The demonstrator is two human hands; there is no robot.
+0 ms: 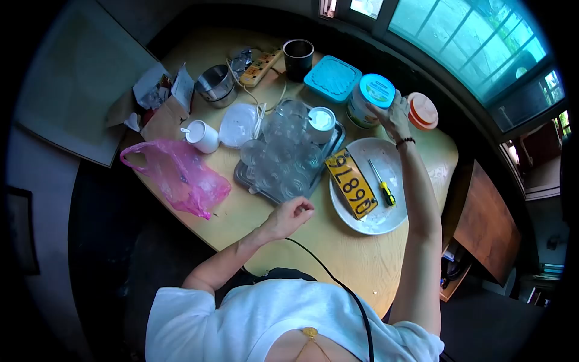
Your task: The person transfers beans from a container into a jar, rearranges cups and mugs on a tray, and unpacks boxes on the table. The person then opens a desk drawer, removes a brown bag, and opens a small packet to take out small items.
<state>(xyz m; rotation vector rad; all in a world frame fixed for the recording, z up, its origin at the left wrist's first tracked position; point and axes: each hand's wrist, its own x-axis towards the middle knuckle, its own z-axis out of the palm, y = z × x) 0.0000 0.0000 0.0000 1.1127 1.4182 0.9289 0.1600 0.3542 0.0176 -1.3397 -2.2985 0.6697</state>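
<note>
My right hand [392,117] is stretched to the far right side of the table, its thumb and fingers around the right side of a white plastic tub [360,110] with a blue lid. My left hand [288,218] hovers near the front edge with its fingers curled in and nothing visible in them. Just ahead of it lies a clear plastic tray [283,151] with round cups. Below my right wrist, a large white plate [392,158] holds a yellow number plate [351,184] and a yellow-and-black screwdriver [383,186].
A pink plastic bag [178,178], white mug [202,137], white lidded container [238,125] and steel pot [216,86] stand left. Behind are a power strip [260,67], dark cup [298,60] and blue-lidded box [333,78]. An orange-lidded jar [423,110] sits right; a black cable [325,266] crosses the front.
</note>
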